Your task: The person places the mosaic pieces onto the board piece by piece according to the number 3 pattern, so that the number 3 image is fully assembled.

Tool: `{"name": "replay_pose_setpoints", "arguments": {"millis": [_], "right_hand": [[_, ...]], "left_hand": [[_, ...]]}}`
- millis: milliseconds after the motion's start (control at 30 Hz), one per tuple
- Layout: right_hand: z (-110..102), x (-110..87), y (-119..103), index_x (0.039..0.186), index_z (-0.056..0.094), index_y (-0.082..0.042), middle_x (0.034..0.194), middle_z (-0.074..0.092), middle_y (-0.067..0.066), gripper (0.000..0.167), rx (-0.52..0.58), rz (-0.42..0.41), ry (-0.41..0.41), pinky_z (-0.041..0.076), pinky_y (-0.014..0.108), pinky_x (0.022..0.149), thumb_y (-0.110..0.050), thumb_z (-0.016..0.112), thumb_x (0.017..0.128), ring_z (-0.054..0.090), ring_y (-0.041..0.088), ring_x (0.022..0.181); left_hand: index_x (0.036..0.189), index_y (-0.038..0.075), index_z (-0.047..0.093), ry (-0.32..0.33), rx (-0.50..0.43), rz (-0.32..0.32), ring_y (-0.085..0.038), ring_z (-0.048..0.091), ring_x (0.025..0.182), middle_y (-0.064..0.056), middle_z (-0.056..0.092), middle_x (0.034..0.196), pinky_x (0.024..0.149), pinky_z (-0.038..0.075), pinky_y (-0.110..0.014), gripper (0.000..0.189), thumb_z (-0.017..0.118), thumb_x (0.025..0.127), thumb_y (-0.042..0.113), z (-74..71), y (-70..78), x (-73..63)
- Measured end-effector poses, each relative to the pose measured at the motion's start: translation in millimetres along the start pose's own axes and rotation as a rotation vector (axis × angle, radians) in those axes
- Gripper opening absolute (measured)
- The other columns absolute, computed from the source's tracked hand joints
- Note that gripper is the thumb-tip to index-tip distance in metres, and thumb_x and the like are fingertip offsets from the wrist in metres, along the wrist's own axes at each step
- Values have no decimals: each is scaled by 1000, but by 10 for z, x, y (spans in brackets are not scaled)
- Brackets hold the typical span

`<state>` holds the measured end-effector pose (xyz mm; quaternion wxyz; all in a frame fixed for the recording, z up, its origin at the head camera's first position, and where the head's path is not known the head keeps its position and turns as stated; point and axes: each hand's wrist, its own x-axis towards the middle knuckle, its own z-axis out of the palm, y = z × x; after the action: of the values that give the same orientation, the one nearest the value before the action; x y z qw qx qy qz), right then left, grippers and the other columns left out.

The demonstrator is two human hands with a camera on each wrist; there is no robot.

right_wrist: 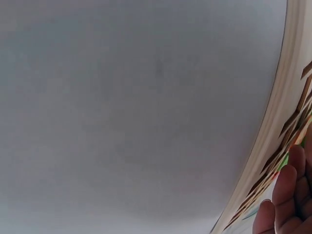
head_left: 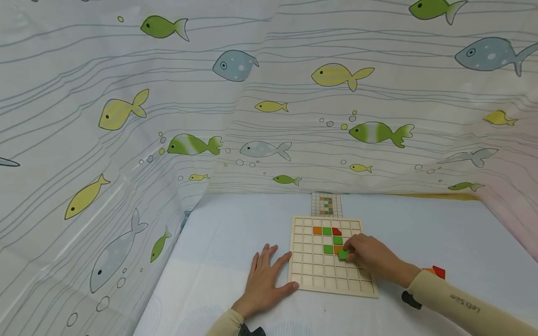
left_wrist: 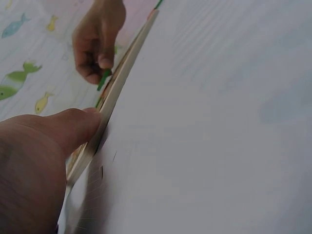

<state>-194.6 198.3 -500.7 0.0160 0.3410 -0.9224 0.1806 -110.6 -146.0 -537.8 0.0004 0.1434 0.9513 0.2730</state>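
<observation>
A square wooden grid board (head_left: 311,275) lies on the table, with several orange, green and red tiles set in its upper cells. My right hand (head_left: 371,254) is over the board's right side and pinches a green tile (head_left: 343,255) just below an orange one. In the left wrist view the same green tile (left_wrist: 104,79) hangs tilted from the fingertips, close to the board. Spread fingers of my left hand (head_left: 265,284) rest on the table, and its thumb touches the board's left edge. In the right wrist view only fingertips of the right hand (right_wrist: 287,195) show.
Behind the board lies a small pattern card (head_left: 327,205) showing a grid with coloured cells. Loose red and orange pieces (head_left: 439,272) lie right of the board, partly hidden by the right forearm. A fish-printed curtain (head_left: 294,121) hangs around the table's back and left.
</observation>
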Motion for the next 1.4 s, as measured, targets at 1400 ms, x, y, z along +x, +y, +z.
{"name": "replay_pose_setpoints", "arguments": {"millis": [1400], "right_hand": [[46,38,11,93,73,-21,92,69,-13,19,7,-116,61,55,33,75,-20,91,85,60,1,82]], "left_hand": [[157,27,52,1,-8,-4,-45,16,163,-19,34,168,129,10,-69,76,66,94,65,-17,30,-5]]}}
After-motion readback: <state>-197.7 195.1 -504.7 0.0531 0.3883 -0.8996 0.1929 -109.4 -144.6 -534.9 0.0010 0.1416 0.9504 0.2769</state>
